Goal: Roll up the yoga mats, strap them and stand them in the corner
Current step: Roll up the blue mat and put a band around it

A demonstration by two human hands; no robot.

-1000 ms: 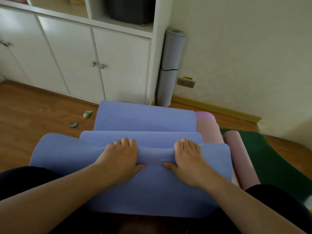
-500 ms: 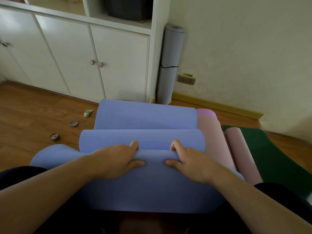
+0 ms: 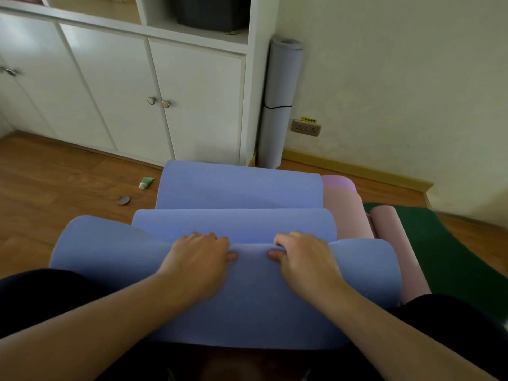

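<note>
While both our left hand (image 3: 196, 259) and right hand (image 3: 305, 257) grip the blue mat (image 3: 247, 298) (fingers curled over its fold), we're mid-roll; next, tuck it tighter.

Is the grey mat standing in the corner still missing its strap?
No: the rolled grey mat stands upright between the white cabinet and the wall with a thin black strap around its middle.
</note>
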